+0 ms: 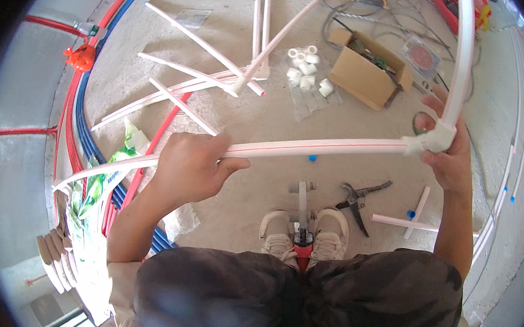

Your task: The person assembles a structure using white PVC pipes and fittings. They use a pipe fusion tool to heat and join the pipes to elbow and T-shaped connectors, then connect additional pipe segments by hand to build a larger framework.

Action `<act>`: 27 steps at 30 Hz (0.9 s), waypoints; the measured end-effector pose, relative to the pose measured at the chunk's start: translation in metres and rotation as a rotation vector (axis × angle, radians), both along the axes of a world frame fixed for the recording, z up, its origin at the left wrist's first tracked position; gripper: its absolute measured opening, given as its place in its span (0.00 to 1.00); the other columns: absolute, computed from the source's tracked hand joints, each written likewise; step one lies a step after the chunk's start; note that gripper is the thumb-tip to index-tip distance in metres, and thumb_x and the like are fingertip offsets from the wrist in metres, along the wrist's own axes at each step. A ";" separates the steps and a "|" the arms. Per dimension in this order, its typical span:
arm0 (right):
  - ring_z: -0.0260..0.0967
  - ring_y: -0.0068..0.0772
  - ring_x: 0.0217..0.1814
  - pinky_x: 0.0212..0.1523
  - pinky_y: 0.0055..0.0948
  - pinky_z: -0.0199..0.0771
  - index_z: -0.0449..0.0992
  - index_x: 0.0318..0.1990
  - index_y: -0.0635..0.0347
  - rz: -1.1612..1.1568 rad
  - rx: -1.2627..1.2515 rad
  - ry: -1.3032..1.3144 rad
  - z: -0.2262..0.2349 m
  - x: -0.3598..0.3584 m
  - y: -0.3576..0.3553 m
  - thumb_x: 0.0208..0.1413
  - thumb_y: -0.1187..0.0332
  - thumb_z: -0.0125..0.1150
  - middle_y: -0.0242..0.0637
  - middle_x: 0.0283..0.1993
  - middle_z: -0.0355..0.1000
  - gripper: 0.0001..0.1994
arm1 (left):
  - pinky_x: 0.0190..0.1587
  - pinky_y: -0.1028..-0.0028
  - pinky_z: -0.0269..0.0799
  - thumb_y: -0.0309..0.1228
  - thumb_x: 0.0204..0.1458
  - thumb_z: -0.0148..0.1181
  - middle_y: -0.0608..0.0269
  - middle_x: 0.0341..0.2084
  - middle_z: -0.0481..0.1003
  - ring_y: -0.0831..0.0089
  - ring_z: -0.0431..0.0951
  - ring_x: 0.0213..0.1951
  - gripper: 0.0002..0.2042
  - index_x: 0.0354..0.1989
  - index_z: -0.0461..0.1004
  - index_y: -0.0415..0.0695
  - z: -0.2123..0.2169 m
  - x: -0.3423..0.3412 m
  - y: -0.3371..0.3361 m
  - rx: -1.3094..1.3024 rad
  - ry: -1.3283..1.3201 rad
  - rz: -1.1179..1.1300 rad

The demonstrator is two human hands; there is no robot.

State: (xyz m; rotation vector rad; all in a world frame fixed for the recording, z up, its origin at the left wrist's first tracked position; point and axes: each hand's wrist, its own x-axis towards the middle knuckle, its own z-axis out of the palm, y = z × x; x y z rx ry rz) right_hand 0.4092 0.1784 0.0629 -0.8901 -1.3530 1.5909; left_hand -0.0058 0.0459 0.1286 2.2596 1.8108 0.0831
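Pipe point(313, 148) lay gripped in your left hand point(188, 164); your right hand point(447, 151) clamped the elbow fitting point(436, 136), above the pipe cutters point(356, 200) beside your shoes point(303, 229)

The long white plastic pipe with a thin red stripe point(313, 148), gripped in the left hand point(190, 166), looks smooth and faintly glossy. The white plastic elbow fitting point(437, 138) in the right hand point(449, 158) has the same sheen. Beyond the hands, the small white plastic couplings point(308, 68) lie on a clear, shiny plastic bag, beside a matt brown cardboard box point(369, 76). Below the right hand, the dark metal pipe cutters point(358, 203) look dull. The grey concrete floor point(260, 182) is rough and dusty.
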 end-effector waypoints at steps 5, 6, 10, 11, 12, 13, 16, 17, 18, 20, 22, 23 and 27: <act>0.69 0.26 0.56 0.53 0.25 0.76 0.52 0.77 0.65 -0.015 0.026 0.009 0.000 0.001 0.001 0.32 0.70 0.81 0.36 0.67 0.63 0.59 | 0.26 0.53 0.71 0.51 0.56 0.65 0.54 0.15 0.74 0.50 0.78 0.22 0.22 0.24 0.72 0.44 -0.001 -0.001 -0.001 -0.038 0.033 0.000; 0.69 0.27 0.57 0.54 0.25 0.76 0.52 0.77 0.65 -0.025 0.023 -0.020 -0.001 0.000 0.001 0.32 0.70 0.80 0.36 0.67 0.63 0.59 | 0.27 0.53 0.71 0.52 0.56 0.64 0.53 0.15 0.74 0.49 0.78 0.22 0.22 0.24 0.73 0.44 -0.001 -0.002 -0.001 -0.044 0.041 0.003; 0.68 0.29 0.61 0.60 0.27 0.72 0.52 0.77 0.65 -0.075 -0.037 -0.042 -0.004 -0.004 -0.001 0.34 0.70 0.79 0.36 0.68 0.63 0.57 | 0.27 0.52 0.72 0.53 0.58 0.62 0.52 0.16 0.75 0.49 0.79 0.23 0.22 0.25 0.73 0.44 -0.004 -0.002 0.002 -0.066 0.040 0.006; 0.67 0.29 0.60 0.62 0.26 0.70 0.52 0.77 0.65 -0.051 -0.042 -0.035 -0.004 -0.003 0.000 0.35 0.70 0.78 0.37 0.69 0.62 0.57 | 0.28 0.52 0.72 0.53 0.58 0.62 0.52 0.17 0.75 0.49 0.79 0.24 0.23 0.25 0.74 0.44 -0.005 -0.002 0.001 -0.080 0.027 0.010; 0.66 0.29 0.60 0.63 0.26 0.68 0.51 0.77 0.66 -0.032 -0.059 -0.028 -0.005 -0.004 0.001 0.36 0.70 0.77 0.38 0.70 0.62 0.56 | 0.27 0.52 0.71 0.52 0.57 0.63 0.52 0.16 0.75 0.48 0.79 0.23 0.22 0.25 0.73 0.44 -0.006 -0.002 0.002 -0.070 0.037 0.017; 0.66 0.29 0.61 0.63 0.26 0.68 0.52 0.77 0.66 -0.001 -0.052 0.009 -0.004 -0.003 0.002 0.37 0.70 0.77 0.39 0.71 0.61 0.55 | 0.27 0.52 0.70 0.51 0.57 0.64 0.52 0.16 0.74 0.48 0.78 0.23 0.22 0.25 0.71 0.43 -0.006 -0.002 0.002 -0.057 0.035 0.013; 0.66 0.30 0.61 0.64 0.27 0.67 0.53 0.76 0.66 0.008 -0.009 0.015 -0.003 -0.001 0.007 0.37 0.69 0.77 0.39 0.70 0.61 0.55 | 0.26 0.52 0.68 0.50 0.56 0.65 0.52 0.16 0.73 0.47 0.77 0.22 0.22 0.25 0.70 0.43 -0.008 -0.003 0.005 -0.045 0.036 0.003; 0.66 0.31 0.60 0.64 0.26 0.67 0.54 0.76 0.66 -0.032 0.003 -0.006 -0.003 -0.001 0.008 0.37 0.69 0.77 0.39 0.70 0.62 0.54 | 0.26 0.52 0.68 0.50 0.56 0.65 0.52 0.16 0.73 0.48 0.77 0.22 0.22 0.25 0.70 0.43 -0.008 -0.003 0.006 -0.022 0.018 -0.011; 0.66 0.31 0.59 0.64 0.27 0.67 0.54 0.76 0.65 -0.029 -0.023 0.005 -0.002 0.000 0.008 0.37 0.70 0.77 0.39 0.70 0.62 0.54 | 0.26 0.52 0.68 0.50 0.56 0.65 0.52 0.16 0.74 0.47 0.77 0.22 0.22 0.25 0.70 0.42 -0.009 -0.003 0.007 -0.021 0.030 -0.006; 0.67 0.32 0.59 0.65 0.28 0.67 0.55 0.76 0.64 -0.019 -0.077 0.007 -0.003 0.000 0.007 0.36 0.70 0.76 0.38 0.69 0.63 0.54 | 0.26 0.52 0.68 0.51 0.56 0.65 0.52 0.16 0.74 0.47 0.77 0.22 0.23 0.25 0.70 0.42 -0.008 -0.003 0.009 0.018 0.012 -0.018; 0.68 0.31 0.60 0.64 0.30 0.70 0.55 0.76 0.62 -0.008 -0.074 0.030 -0.005 -0.001 0.006 0.35 0.72 0.77 0.36 0.67 0.64 0.55 | 0.27 0.52 0.69 0.52 0.56 0.64 0.51 0.16 0.74 0.47 0.77 0.23 0.23 0.26 0.71 0.42 -0.009 -0.003 0.011 -0.020 0.023 -0.017; 0.69 0.30 0.60 0.64 0.30 0.71 0.55 0.76 0.62 -0.002 -0.083 0.049 -0.008 -0.001 0.004 0.35 0.72 0.77 0.36 0.67 0.65 0.55 | 0.28 0.52 0.69 0.53 0.56 0.64 0.51 0.17 0.74 0.47 0.77 0.24 0.24 0.26 0.71 0.42 -0.009 -0.002 0.012 -0.058 0.047 0.004; 0.70 0.30 0.60 0.62 0.32 0.73 0.58 0.74 0.61 -0.006 -0.102 0.041 -0.020 0.011 0.006 0.37 0.74 0.78 0.35 0.63 0.67 0.51 | 0.30 0.50 0.71 0.54 0.57 0.62 0.50 0.18 0.75 0.45 0.79 0.26 0.24 0.28 0.74 0.42 -0.010 -0.004 0.016 -0.133 0.066 0.024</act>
